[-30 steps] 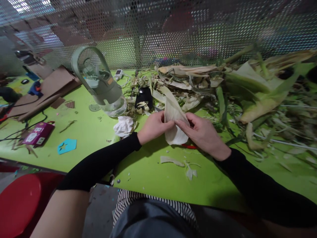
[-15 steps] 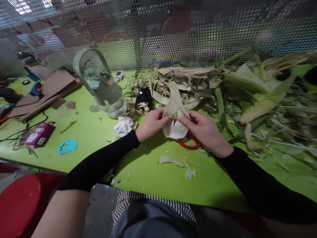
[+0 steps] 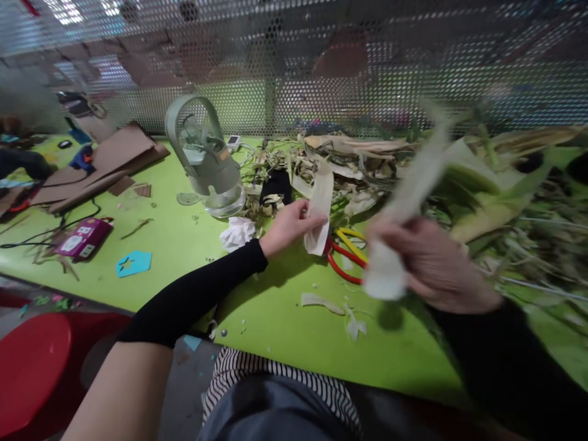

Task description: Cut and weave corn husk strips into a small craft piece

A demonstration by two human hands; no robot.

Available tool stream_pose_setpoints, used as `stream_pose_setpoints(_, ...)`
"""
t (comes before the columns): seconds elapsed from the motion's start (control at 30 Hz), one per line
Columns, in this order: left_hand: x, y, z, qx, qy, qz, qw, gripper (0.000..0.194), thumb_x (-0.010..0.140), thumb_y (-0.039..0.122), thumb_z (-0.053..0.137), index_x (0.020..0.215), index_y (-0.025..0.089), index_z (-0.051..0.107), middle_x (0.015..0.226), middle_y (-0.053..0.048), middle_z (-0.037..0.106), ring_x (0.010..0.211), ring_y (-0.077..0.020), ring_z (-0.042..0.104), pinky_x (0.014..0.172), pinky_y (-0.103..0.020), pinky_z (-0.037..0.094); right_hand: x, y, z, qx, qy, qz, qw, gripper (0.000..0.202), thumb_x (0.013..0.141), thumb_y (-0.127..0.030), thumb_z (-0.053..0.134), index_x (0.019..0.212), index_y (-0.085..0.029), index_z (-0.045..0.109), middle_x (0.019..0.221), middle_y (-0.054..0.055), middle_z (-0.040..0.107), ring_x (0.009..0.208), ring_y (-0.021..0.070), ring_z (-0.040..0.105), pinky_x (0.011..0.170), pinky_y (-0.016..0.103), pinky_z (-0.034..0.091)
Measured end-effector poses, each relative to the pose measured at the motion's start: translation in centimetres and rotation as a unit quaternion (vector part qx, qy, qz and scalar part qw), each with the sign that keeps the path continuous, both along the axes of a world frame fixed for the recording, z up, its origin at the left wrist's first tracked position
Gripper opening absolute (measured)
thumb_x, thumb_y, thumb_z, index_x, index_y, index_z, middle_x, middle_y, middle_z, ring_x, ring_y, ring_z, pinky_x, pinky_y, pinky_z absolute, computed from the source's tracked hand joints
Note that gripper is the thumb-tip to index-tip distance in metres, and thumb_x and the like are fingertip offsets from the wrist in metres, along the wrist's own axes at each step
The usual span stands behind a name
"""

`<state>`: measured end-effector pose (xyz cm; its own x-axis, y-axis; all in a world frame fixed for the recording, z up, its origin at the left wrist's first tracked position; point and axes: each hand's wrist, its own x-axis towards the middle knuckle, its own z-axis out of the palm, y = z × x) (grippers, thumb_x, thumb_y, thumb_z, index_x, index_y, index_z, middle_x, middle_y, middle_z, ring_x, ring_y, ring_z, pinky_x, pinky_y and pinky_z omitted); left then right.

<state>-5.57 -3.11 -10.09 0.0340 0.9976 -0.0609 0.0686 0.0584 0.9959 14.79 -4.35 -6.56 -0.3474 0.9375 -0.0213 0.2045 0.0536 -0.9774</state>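
Between thumb and fingers, my left hand [image 3: 294, 226] grips a pale strip of corn husk [image 3: 321, 190] that stands upright above the table. My right hand [image 3: 427, 257], blurred by motion, is closed on a second corn husk strip [image 3: 416, 177], whose lower end hangs below the fingers. Between the two hands lie scissors with red and yellow handles [image 3: 344, 269]; their blades are hidden. Small husk scraps [image 3: 321, 302] lie on the green table [image 3: 275, 324] in front of me.
A heap of husks [image 3: 487, 184] covers the right and back. A clear bottle with a green handle [image 3: 215, 177], crumpled white tissue [image 3: 237, 233], a blue card [image 3: 133, 263], a purple box [image 3: 84, 237] and cardboard [image 3: 110, 162] are on the left. A perforated metal screen [image 3: 294, 92] stands behind.
The husk has parted into two strips, one in each hand. My right hand has moved right with its strip, uncovering more of the scissors' handles. My left hand stays nearly in place.
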Motion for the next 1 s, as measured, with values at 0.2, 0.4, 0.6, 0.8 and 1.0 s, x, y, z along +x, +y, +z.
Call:
stream_pose_setpoints(0.2, 1.6, -1.8, 0.2, -0.018, -0.100, -0.070, 0.992, 0.016, 0.091, 0.025, 0.072, 0.085, 0.014, 0.063, 0.074, 0.001, 0.064, 0.065, -0.0083, 0.053, 0.065, -0.022, 0.044, -1.9, -0.7, -1.6, -0.095, 0.031, -0.001, 0.995, 0.046, 0.073, -0.058, 0.088, 0.090, -0.018, 0.073, 0.058, -0.003, 0.062, 0.041, 0.0073, 0.046, 0.035, 0.021, 0.035)
stream_pose_setpoints(0.4, 1.6, -2.7, 2.1, -0.106, -0.140, -0.083, 0.981, 0.027, 0.102, 0.019, 0.050, 0.076, 0.014, 0.059, 0.071, 0.002, 0.054, 0.064, -0.0078, 0.051, 0.069, -0.023, 0.046, -1.3, -0.1, -1.4, -0.055, 0.005, 0.002, 0.998, 0.047, 0.073, -0.057, 0.088, 0.095, -0.019, 0.071, 0.067, -0.002, 0.068, 0.042, 0.0069, 0.048, 0.035, 0.021, 0.034)
stream_pose_setpoints(0.6, 1.5, -2.8, 2.1, -0.116, -0.153, -0.114, 0.975, 0.025, 0.097, 0.027, 0.061, 0.075, 0.015, 0.057, 0.076, 0.001, 0.059, 0.074, -0.0106, 0.056, 0.078, -0.026, 0.048, -1.1, 0.3, -1.6, -0.038, -0.001, -0.017, 0.999, 0.053, 0.068, -0.059, 0.091, 0.090, -0.022, 0.060, 0.062, -0.004, 0.067, 0.042, 0.0089, 0.052, 0.037, 0.022, 0.039)
stream_pose_setpoints(0.8, 1.5, -3.2, 2.6, -0.134, -0.122, -0.124, 0.976, 0.028, 0.100, 0.023, 0.053, 0.072, 0.015, 0.055, 0.074, 0.001, 0.056, 0.071, -0.0100, 0.053, 0.075, -0.026, 0.046, -1.2, 0.1, -1.2, -0.013, -0.031, -0.027, 0.999, 0.055, 0.072, -0.067, 0.085, 0.085, -0.023, 0.057, 0.057, -0.005, 0.061, 0.040, 0.0082, 0.047, 0.035, 0.022, 0.031)
stream_pose_setpoints(1.0, 0.9, -2.9, 1.5, -0.075, -0.080, -0.140, 0.984, 0.033, 0.102, 0.036, 0.053, 0.076, 0.016, 0.055, 0.077, 0.001, 0.055, 0.070, -0.0096, 0.051, 0.074, -0.025, 0.047, -1.2, -0.5, -0.6, 0.017, -0.040, -0.005, 0.999, 0.048, 0.076, -0.064, 0.084, 0.089, -0.022, 0.063, 0.065, -0.003, 0.065, 0.045, 0.0092, 0.050, 0.041, 0.025, 0.038)
